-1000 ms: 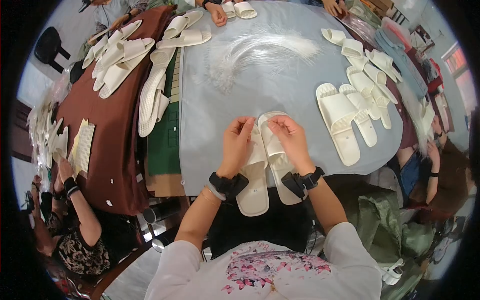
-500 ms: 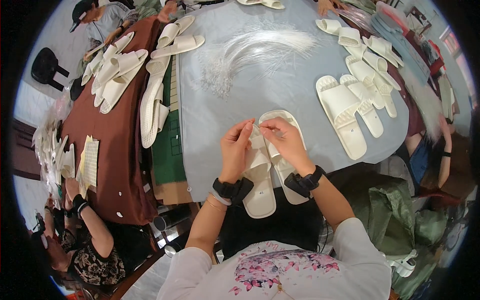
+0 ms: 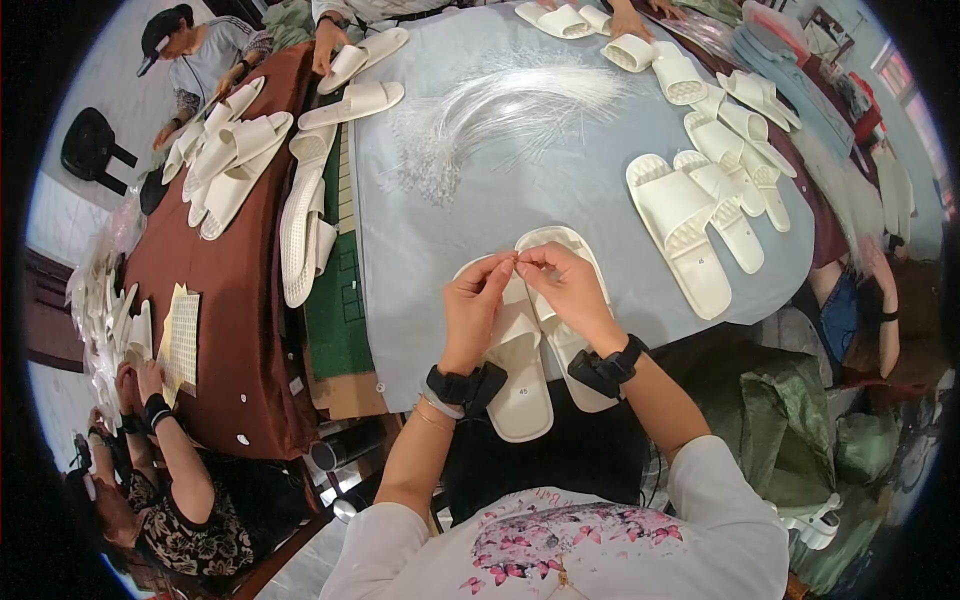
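Note:
A pair of white slippers lies side by side at the near edge of the grey-covered table, toes pointing away from me: the left slipper point(image 3: 523, 405) and the right slipper point(image 3: 588, 400). Over their toe ends my left hand point(image 3: 473, 310) and my right hand point(image 3: 570, 293) meet, thumb and forefinger of each pinched together. Whatever sits between the fingertips is too small to make out. Both wrists wear black bands. Beyond the hands, a curved bundle of thin clear plastic strands point(image 3: 510, 105) is spread on the cloth.
More white slippers point(image 3: 680, 235) overlap at the table's right. On the left, a brown-covered table point(image 3: 230, 340) holds slippers point(image 3: 232, 155) and a sheet of small labels point(image 3: 183, 335). Co-workers' hands reach in at the far edge and left. A green sack point(image 3: 780, 420) stands at lower right.
My fingertips have drawn closer together over the slippers. At the far edge, co-workers' hands have come onto slippers, and more slippers show at the far right.

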Tool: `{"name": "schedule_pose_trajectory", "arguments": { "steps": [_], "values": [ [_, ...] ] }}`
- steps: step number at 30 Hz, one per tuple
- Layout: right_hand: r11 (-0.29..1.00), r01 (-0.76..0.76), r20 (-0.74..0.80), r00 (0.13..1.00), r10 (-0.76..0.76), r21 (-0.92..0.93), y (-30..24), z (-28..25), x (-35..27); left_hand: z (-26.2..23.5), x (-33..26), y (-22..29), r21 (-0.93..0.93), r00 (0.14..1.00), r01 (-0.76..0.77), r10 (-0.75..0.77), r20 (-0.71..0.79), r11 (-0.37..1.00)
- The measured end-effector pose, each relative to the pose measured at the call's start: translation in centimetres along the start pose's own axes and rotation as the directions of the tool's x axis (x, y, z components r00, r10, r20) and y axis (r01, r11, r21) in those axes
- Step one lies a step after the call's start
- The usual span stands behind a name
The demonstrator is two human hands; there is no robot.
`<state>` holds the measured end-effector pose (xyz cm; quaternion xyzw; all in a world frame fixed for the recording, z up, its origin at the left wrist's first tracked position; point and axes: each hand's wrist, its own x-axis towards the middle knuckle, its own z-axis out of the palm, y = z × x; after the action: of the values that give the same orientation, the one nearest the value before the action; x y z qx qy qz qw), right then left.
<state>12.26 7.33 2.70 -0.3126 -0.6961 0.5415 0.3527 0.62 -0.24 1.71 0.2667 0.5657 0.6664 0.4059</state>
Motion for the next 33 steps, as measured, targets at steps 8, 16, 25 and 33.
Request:
{"name": "schedule_pose_trajectory", "arguments": {
  "steps": [8,16,25,33],
  "values": [
    [0.999,-0.011,-0.037,0.999,0.013,0.052,0.4,0.1,0.1,0.1,-0.3,0.6,0.009,0.999,0.052,-0.052,-0.010,0.999],
    [0.991,0.010,0.049,0.999,-0.016,0.130,0.7,-0.2,-0.1,0.1,0.0,-0.8,0.156,0.995,-0.089,0.093,-0.021,0.984],
    [0.998,0.041,0.032,0.999,-0.040,-0.041,-0.1,0.2,-0.3,0.0,0.0,-1.0,-0.081,0.996,-0.081,0.078,-0.040,0.993],
    [0.992,0.052,0.009,0.999,-0.052,-0.112,0.1,0.3,-0.4,0.1,0.3,-1.5,0.053,0.977,-0.203,0.206,-0.050,0.978]
  ]
}}
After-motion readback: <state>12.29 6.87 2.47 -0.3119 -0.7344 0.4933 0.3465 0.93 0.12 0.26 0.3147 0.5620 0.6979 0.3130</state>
